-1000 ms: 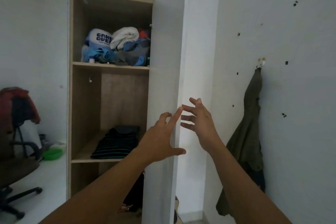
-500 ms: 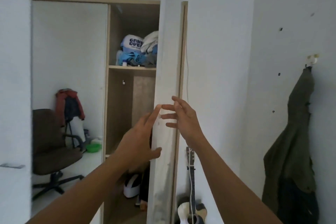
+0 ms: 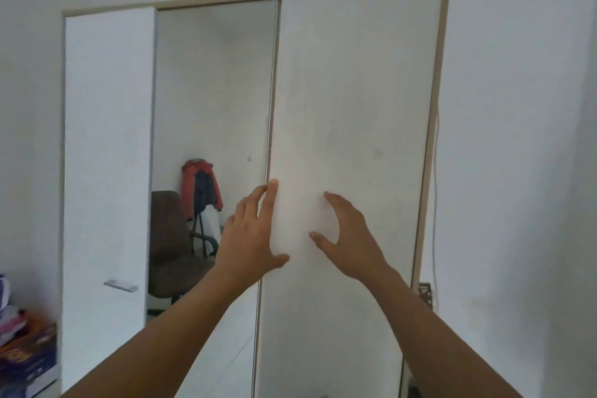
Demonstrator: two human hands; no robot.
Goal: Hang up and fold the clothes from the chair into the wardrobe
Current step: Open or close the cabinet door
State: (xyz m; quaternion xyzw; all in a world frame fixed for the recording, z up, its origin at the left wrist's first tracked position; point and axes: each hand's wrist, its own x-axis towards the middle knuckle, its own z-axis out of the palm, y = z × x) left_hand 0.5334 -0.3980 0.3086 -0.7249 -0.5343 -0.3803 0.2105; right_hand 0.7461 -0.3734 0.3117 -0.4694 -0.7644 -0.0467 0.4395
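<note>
The white wardrobe door (image 3: 355, 90) stands nearly flat toward me and hides the shelves behind it. My left hand (image 3: 248, 236) lies against the door's left edge, fingers straight along it and thumb on the front face. With spread fingers, my right hand (image 3: 352, 236) presses on the door's face. Neither hand holds any clothing. The wardrobe's mirror panel (image 3: 213, 90) reflects a brown office chair (image 3: 171, 245) with a red and dark jacket (image 3: 202, 184) draped over its back.
Left of the mirror is another white wardrobe door (image 3: 106, 139) with a metal handle (image 3: 121, 285). Colourful boxes and cloth (image 3: 22, 349) are stacked at the bottom left. Down the white wall on the right runs a thin cable (image 3: 436, 171).
The wardrobe door has swung toward closed, covering the shelves with clothes. Both hands moved onto it, the right one now flat on its face. The view has shifted left, and the hanging green coat is gone from sight.
</note>
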